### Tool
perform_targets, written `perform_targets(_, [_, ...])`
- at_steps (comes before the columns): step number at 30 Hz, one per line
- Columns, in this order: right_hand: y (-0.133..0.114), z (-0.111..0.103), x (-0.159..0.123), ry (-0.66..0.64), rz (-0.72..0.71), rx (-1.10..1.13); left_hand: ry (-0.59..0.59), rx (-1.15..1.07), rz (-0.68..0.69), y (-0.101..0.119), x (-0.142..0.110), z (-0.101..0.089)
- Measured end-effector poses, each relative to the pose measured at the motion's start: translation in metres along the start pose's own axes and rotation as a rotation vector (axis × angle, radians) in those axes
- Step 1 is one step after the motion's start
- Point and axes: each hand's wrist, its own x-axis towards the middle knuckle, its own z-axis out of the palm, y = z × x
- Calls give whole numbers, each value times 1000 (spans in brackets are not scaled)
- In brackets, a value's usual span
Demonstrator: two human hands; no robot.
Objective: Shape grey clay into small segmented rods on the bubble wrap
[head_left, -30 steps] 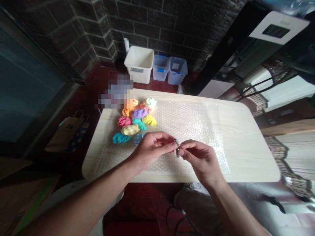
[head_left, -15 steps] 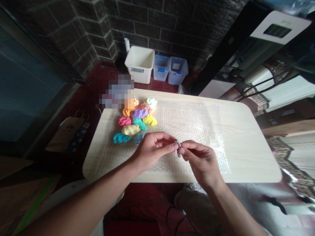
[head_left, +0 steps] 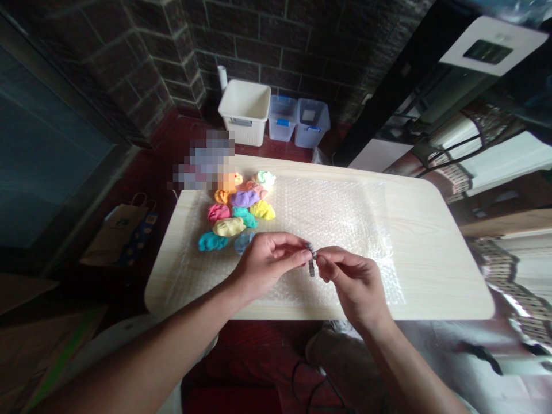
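Over the front middle of the table, my left hand (head_left: 271,259) pinches a small grey ridged stick of what looks like modelling clay (head_left: 311,268). It hangs nearly upright from the thumb and forefinger. From the other side, my right hand (head_left: 356,282) is closed in a pinch at the stick's right side, its fingertips touching a small grey bit there. Left of my hands lie several lumps of modelling clay, among them a yellow lump (head_left: 263,210), a purple lump (head_left: 245,199) and a teal lump (head_left: 213,241). A blue lump (head_left: 244,244) is partly hidden behind my left hand.
Bubble wrap (head_left: 328,207) covers much of the pale wooden table (head_left: 440,259), under the clay lumps too. Beyond the far edge, a white bin (head_left: 245,109) and two clear plastic boxes stand on the floor by a dark brick wall. A paper bag (head_left: 116,233) sits at left.
The grey stick has turned a little and more of its length shows. My right fingertips have shifted slightly on it. My left hand has hardly moved.
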Motion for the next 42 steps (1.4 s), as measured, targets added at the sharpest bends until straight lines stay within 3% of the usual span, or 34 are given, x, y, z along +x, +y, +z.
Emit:
perform_targets(19, [-6,3,-1,-26,-114,-263,-10,-43,-122,0,2,0])
perform_targets(30, [-6,4,3,-70,92,43,-134,-199,-255,6,-1,-1])
perform_targets(42, [-16,-1,4,-91,66,-76,-109,-190,-237,9,-1,-1])
